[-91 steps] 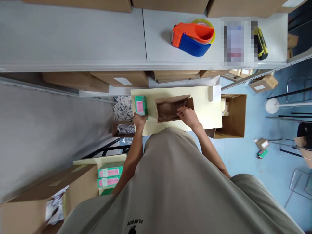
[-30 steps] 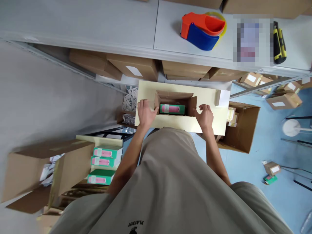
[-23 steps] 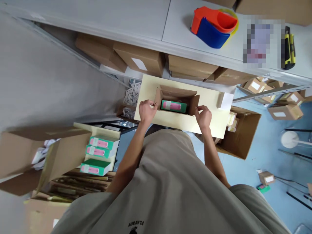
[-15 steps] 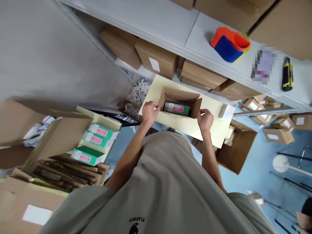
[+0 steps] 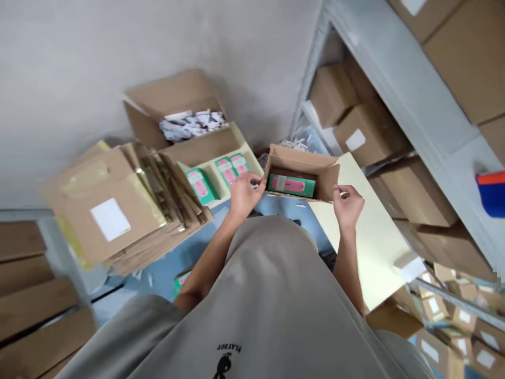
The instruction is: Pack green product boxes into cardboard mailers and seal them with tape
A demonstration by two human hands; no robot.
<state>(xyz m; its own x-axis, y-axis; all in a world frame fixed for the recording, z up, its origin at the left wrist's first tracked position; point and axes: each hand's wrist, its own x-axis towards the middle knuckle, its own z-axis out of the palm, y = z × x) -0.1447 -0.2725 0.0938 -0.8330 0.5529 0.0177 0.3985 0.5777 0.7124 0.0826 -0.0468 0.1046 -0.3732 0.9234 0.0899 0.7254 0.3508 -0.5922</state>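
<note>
An open cardboard box point(image 5: 328, 179) is held between my hands, in front of my body. My left hand point(image 5: 245, 196) pinches its left end at the rim, and my right hand point(image 5: 347, 206) pinches the right end. Inside lies a green and pink packet point(image 5: 291, 185) with a pale band round it, at the near side of the bottom. Three similar packets, among them a green and pink box point(image 5: 200, 185), rest on the cream surface point(image 5: 245, 141) left of my left hand.
A cream tabletop point(image 5: 366, 237) lies to the right. Stacked flattened cardboard point(image 5: 118, 195) and a carton with crumpled paper point(image 5: 177, 95) stand left. Grey shelving point(image 5: 426, 95) with several cartons rises at right. Another green packet point(image 5: 180, 280) shows low beside my left forearm.
My body and view have turned left. Both hands have carried the cardboard box with the packet off the middle of the tabletop, toward the side surface.
</note>
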